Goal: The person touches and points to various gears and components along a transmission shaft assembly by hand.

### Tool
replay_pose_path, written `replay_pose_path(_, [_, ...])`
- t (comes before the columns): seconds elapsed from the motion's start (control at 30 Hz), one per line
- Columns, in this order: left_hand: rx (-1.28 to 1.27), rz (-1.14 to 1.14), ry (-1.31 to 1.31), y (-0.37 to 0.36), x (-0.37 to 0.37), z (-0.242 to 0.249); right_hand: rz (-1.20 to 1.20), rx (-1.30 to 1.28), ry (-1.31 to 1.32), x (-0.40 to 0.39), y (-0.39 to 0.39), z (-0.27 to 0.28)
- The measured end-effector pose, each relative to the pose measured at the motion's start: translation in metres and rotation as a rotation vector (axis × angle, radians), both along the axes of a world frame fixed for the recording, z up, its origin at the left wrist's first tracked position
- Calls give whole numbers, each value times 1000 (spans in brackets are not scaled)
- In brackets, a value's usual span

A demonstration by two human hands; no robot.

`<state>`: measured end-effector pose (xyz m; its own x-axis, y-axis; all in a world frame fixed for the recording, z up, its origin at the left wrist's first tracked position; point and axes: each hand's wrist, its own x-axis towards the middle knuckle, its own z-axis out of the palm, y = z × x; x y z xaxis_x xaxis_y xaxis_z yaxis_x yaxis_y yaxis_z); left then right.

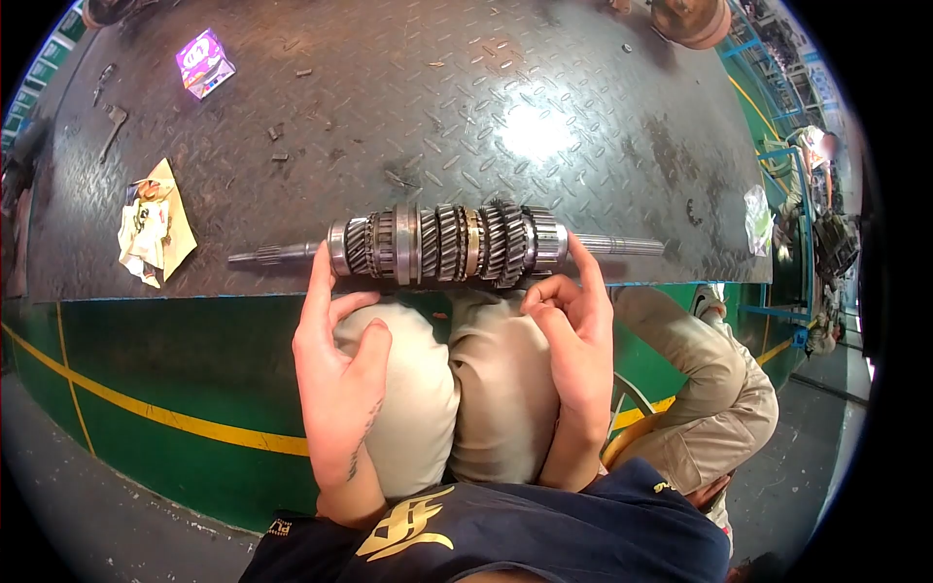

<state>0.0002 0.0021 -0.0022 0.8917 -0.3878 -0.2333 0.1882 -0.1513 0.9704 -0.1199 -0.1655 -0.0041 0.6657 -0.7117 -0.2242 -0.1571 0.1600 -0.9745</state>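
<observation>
A transmission gear shaft (428, 245) lies lengthwise along the near edge of the steel table, with a stack of helical gears and rings in its middle. Its thin splined ends stick out to both sides. My left hand (335, 374) has its index finger stretched up to the left end of the gear stack, the thumb standing apart. At the opposite end, the index finger of my right hand (580, 355) reaches the last ring, while its other fingers are loosely bent below the table edge. Neither hand is wrapped round the shaft.
The table (340, 107) has a raised tread pattern. On it are a purple box (205, 64), a torn paper packet (160, 228), a hooked metal tool (113, 131), a clear plastic bag (757, 222) and a rusty round part (690, 19). A seated person's leg (714, 374) is at right.
</observation>
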Motion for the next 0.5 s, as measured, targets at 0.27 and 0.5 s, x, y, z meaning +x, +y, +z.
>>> replay_pose_path(0.27, [5,-14,-25,1,1,-1,2,2,6,1,0,0])
replay_pose_path(0.5, [22,13,31,-4,1,4,-7,39,-4,0,0,-1])
